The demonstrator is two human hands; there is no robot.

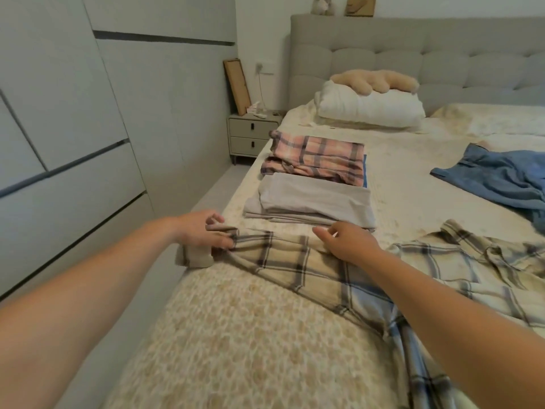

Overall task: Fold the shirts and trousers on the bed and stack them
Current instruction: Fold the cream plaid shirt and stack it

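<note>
A beige plaid shirt (436, 261) lies spread over the bed (236, 335), one sleeve stretched to the bed's left edge. My left hand (203, 228) pinches that sleeve at its cuff. My right hand (345, 242) grips the same sleeve further right, fingers curled into the fabric. Just beyond my hands sits a folded grey garment (315, 202). Behind it rests a folded pink plaid garment (318, 159) on top of something blue. Unfolded blue denim trousers (495, 178) lie at the right.
White folded bedding (371, 107) with a tan plush toy (377, 79) sits by the grey headboard (442, 54). A nightstand (250, 134) stands left of the bed, a wardrobe (73, 128) along the left wall.
</note>
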